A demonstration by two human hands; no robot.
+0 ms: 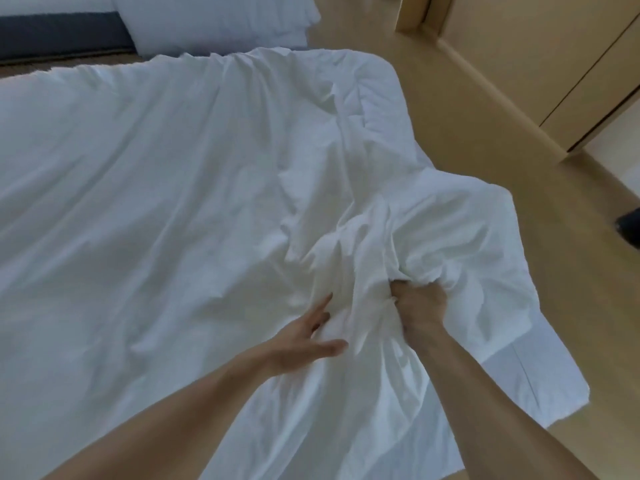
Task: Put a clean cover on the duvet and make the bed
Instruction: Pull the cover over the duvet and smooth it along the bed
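Observation:
A white duvet in its white cover lies spread over the bed, wrinkled toward the near right corner. My right hand grips a bunched fistful of the cover near that corner, the fabric gathered into folds above the fist. My left hand rests on the cover just left of the bunch, fingers straight and spread, some of them tucked under a fold. A flat hemmed flap of the cover hangs off the bed's edge at the right.
A second bed with white pillows and a dark band stands at the back left. Beige floor runs along the right of the bed. Beige cabinet doors stand at the right, and a dark object sits at the frame's right edge.

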